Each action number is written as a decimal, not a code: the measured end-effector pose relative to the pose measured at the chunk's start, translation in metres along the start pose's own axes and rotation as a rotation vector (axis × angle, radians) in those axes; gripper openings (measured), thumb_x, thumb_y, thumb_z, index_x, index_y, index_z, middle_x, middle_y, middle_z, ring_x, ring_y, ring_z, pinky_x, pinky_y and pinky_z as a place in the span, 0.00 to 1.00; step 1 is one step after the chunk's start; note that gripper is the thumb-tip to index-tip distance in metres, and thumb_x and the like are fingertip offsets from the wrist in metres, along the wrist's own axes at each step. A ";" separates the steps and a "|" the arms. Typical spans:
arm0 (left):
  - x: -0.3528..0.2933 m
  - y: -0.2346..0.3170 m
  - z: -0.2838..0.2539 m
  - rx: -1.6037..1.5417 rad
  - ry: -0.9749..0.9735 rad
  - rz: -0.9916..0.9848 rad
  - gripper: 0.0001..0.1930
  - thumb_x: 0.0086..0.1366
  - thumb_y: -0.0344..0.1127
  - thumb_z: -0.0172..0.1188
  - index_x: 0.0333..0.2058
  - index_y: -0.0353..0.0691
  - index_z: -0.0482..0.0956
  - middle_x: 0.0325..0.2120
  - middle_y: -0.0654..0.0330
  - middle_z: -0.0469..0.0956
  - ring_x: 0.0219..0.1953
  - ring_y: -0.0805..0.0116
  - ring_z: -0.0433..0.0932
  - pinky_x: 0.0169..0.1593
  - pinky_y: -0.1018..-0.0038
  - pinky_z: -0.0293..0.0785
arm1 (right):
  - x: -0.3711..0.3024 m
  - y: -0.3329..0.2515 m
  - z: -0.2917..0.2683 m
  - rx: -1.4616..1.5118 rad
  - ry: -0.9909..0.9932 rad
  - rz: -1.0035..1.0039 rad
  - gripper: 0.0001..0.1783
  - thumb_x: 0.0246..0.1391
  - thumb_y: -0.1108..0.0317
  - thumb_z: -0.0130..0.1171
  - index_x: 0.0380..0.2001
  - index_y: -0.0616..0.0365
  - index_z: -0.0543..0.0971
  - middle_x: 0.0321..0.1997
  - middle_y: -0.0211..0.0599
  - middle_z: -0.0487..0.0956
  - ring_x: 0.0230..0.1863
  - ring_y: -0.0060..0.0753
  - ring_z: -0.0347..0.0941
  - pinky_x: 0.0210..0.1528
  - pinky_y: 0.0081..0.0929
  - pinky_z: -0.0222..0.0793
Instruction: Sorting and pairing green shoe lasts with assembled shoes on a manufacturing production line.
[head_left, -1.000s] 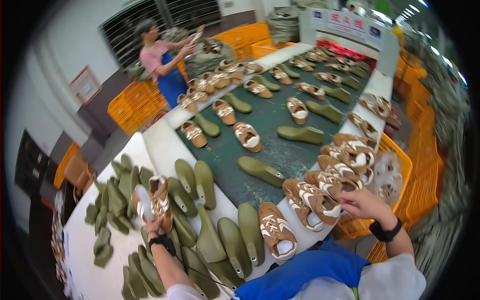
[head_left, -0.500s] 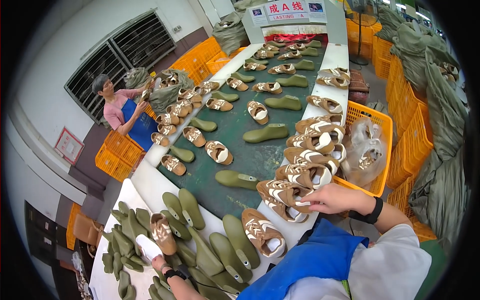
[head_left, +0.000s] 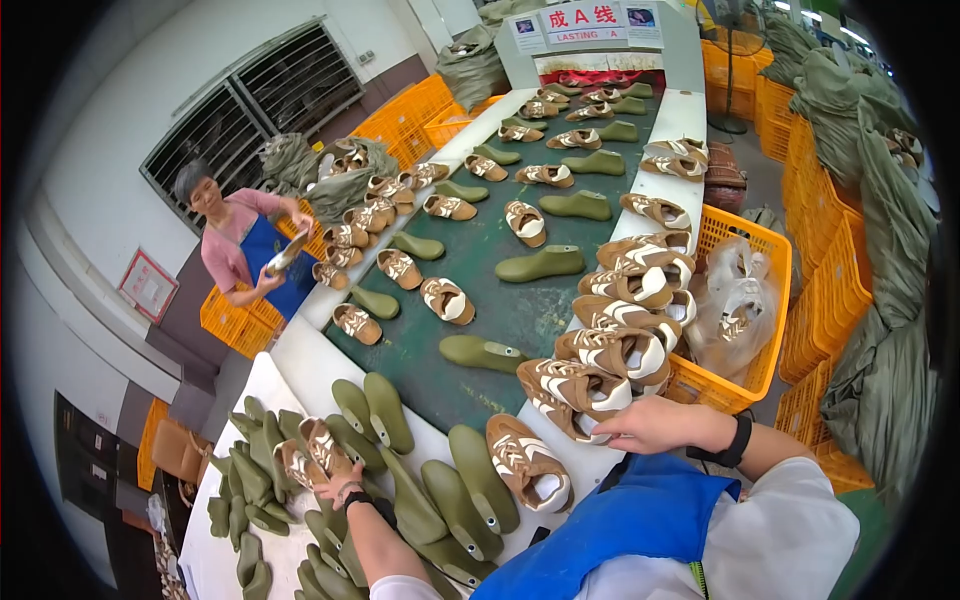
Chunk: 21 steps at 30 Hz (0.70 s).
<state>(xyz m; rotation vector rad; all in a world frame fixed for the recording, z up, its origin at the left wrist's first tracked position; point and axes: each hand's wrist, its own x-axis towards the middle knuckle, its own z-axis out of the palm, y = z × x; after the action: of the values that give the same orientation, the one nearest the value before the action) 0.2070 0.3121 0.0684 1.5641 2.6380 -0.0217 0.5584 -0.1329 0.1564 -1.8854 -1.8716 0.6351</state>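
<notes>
Over a heap of green shoe lasts [head_left: 262,450] at the lower left, my left hand [head_left: 342,484] grips brown-and-white sneakers [head_left: 318,448]; two lie side by side there, laces up. How many of them the fingers hold is hard to tell. At the near right end of a shoe row, my right hand [head_left: 645,424] is closed with its fingertips at the heel of a brown sneaker [head_left: 560,392]. Another single sneaker [head_left: 527,464] lies just left of that hand, beside several larger green lasts [head_left: 410,500].
A green conveyor belt [head_left: 480,300] with sneakers and lasts runs away from me between white ledges. An orange crate [head_left: 715,385] with bagged shoes stands at the right. Across the belt's left side, a person in a blue apron [head_left: 262,245] holds a shoe. Stacked orange crates [head_left: 835,280] line the right.
The sneaker in my left hand, earlier sole outward, is now turned laces up beside the other one. My right hand stays at the same sneaker. The co-worker has turned towards the belt.
</notes>
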 end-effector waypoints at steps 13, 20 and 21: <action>0.030 -0.022 0.015 0.000 0.291 0.174 0.38 0.46 0.66 0.56 0.46 0.39 0.70 0.59 0.47 0.47 0.60 0.52 0.50 0.50 0.49 0.61 | 0.017 0.003 0.015 -0.018 -0.010 0.037 0.18 0.49 0.63 0.52 0.45 0.52 0.72 0.29 0.44 0.77 0.32 0.46 0.74 0.32 0.40 0.69; 0.073 -0.015 0.036 0.185 0.550 0.494 0.17 0.56 0.47 0.51 0.39 0.43 0.74 0.57 0.51 0.54 0.57 0.55 0.55 0.47 0.58 0.66 | 0.029 -0.001 0.019 -0.058 -0.093 0.015 0.18 0.49 0.62 0.52 0.45 0.52 0.72 0.29 0.44 0.77 0.31 0.46 0.74 0.32 0.39 0.70; 0.086 -0.020 0.040 0.140 0.597 0.520 0.14 0.58 0.43 0.49 0.37 0.42 0.75 0.56 0.50 0.56 0.55 0.55 0.60 0.45 0.60 0.67 | 0.030 -0.002 0.019 -0.062 -0.108 0.006 0.18 0.49 0.62 0.52 0.45 0.52 0.72 0.29 0.44 0.77 0.31 0.46 0.74 0.32 0.39 0.70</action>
<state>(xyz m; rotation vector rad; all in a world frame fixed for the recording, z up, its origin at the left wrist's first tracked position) 0.1504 0.3761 0.0223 2.5995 2.5287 0.3479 0.5455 -0.1033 0.1407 -1.9310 -1.9743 0.7010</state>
